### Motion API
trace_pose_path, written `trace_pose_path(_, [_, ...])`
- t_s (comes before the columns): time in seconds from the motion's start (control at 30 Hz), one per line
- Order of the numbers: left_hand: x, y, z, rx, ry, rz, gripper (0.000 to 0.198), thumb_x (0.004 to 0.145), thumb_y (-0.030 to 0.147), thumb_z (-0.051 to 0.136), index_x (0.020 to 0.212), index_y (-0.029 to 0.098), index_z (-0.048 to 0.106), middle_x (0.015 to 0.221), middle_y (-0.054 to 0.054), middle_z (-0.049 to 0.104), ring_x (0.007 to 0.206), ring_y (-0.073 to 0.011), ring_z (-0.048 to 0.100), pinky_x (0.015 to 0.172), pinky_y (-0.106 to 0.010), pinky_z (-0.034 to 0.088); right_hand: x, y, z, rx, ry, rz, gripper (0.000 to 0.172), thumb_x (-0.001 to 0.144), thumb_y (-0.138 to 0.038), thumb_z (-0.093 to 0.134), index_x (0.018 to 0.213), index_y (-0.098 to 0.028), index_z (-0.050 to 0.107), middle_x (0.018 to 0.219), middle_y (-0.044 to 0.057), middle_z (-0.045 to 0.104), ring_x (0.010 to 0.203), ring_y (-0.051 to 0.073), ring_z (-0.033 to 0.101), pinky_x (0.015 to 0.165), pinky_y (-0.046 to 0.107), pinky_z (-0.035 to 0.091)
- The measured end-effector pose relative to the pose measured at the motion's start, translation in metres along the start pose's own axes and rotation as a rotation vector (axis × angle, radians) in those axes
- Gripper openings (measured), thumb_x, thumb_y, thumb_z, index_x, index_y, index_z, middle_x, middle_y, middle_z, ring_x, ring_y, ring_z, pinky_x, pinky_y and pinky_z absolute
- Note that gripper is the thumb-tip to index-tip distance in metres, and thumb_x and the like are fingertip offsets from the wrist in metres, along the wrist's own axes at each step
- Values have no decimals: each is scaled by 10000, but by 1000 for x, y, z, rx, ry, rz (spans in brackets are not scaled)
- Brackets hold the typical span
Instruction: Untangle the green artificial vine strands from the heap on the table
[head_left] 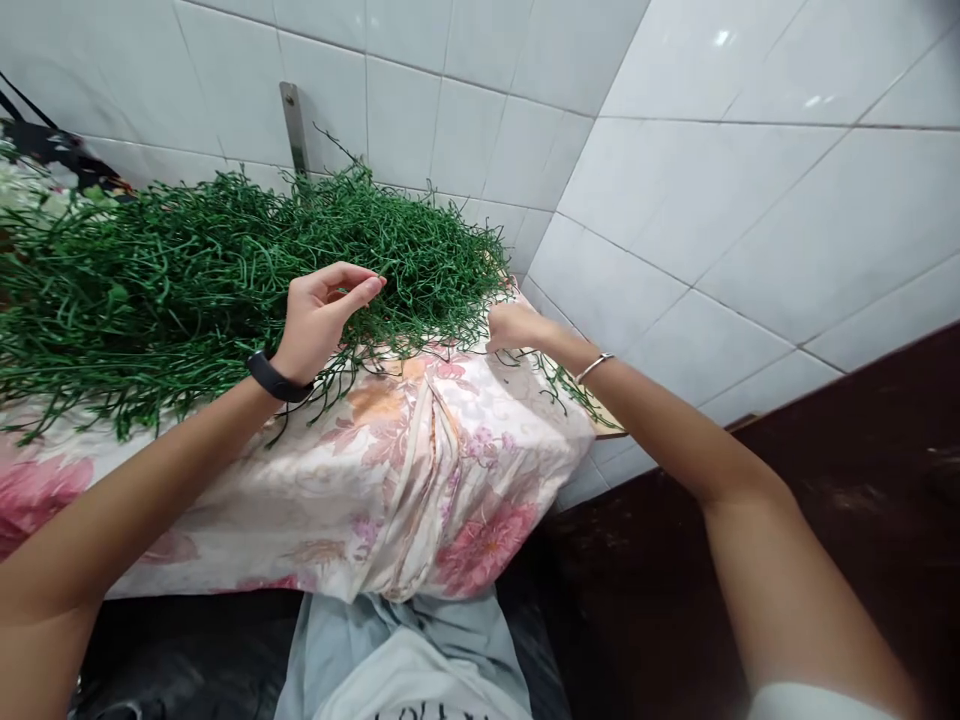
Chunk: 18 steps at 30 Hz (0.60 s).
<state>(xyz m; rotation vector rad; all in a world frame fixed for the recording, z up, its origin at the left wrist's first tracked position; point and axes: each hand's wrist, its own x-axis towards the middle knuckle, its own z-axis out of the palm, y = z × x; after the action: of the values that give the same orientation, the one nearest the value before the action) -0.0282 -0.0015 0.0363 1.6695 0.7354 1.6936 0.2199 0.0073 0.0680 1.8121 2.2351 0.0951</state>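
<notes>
Fingers (358, 293): left hand (319, 320) loose on green stems (187, 270) | right hand (514, 326) fisted at their edge | stems heaped left-right

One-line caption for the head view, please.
Left hand open on a heap of thin green stems over a floral cloth; right hand curled at its edge by a tiled wall.

wall tiles (750, 180), upper right: glossy glazed white | cloth (420, 470), centre: soft, matt floral fabric | green stems (187, 270), upper left: thin, wiry | bracelet (594, 367): shiny metal | wristband (276, 380): matt black
</notes>
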Motion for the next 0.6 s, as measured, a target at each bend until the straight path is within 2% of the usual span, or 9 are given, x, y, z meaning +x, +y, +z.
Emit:
trace_pose_path(0.1, [7, 2, -5, -25, 24, 19, 115, 666, 285, 686, 723, 187, 669, 759, -17, 671, 674, -93, 583, 609, -207, 460, 4, 11, -19, 132, -34, -6, 133, 652, -223, 598, 652, -104, 658, 664, 82, 640, 610, 145, 569, 520, 245, 385])
trace_pose_path(0.17, [13, 4, -8, -63, 38, 26, 129, 653, 286, 695, 724, 182, 669, 750, -12, 666, 641, -78, 563, 590, -197, 450, 9, 16, -31, 228, 6, 0, 163, 683, -251, 583, 676, -104, 655, 692, 78, 641, 597, 120, 555, 503, 227, 396])
trace_pose_path(0.27, [22, 5, -12, -123, 45, -13, 158, 643, 299, 701, 730, 172, 666, 751, -10, 661, 579, -53, 524, 539, -179, 422, 16, 11, -43, 417, 204, 52, 192, 700, -264, 590, 684, -86, 660, 659, 88, 624, 556, 109, 514, 493, 238, 385])
trace_pose_path(0.33, [27, 6, -14, -164, 32, -66, 182, 639, 313, 706, 737, 165, 665, 761, -13, 659, 556, -43, 511, 517, -171, 407, 18, 0, -47, 550, 361, 33, 201, 711, -275, 598, 705, -88, 671, 626, 77, 612, 539, 106, 497, 507, 249, 379])
trace_pose_path(0.4, [31, 6, -15, -197, 6, -103, 210, 635, 333, 709, 744, 160, 666, 760, -17, 656, 548, -42, 512, 503, -170, 400, 14, -15, -50, 673, 490, -92, 226, 746, -302, 575, 760, -99, 673, 640, 64, 614, 563, 106, 510, 538, 252, 394])
trace_pose_path(0.5, [36, 6, -12, -202, -40, -124, 246, 632, 363, 708, 757, 156, 668, 718, -16, 648, 561, -57, 528, 512, -184, 411, 2, -38, -51, 839, 639, -359, 324, 834, -380, 459, 828, -119, 650, 703, 52, 622, 628, 103, 538, 592, 248, 422])
trace_pose_path(0.6, [40, 5, -4, -176, -106, -148, 273, 617, 372, 716, 766, 147, 672, 651, -8, 628, 562, -68, 533, 521, -196, 413, -5, -54, -50, 803, 677, -489, 328, 832, -425, 467, 841, -144, 637, 819, 49, 642, 741, 113, 564, 663, 249, 426])
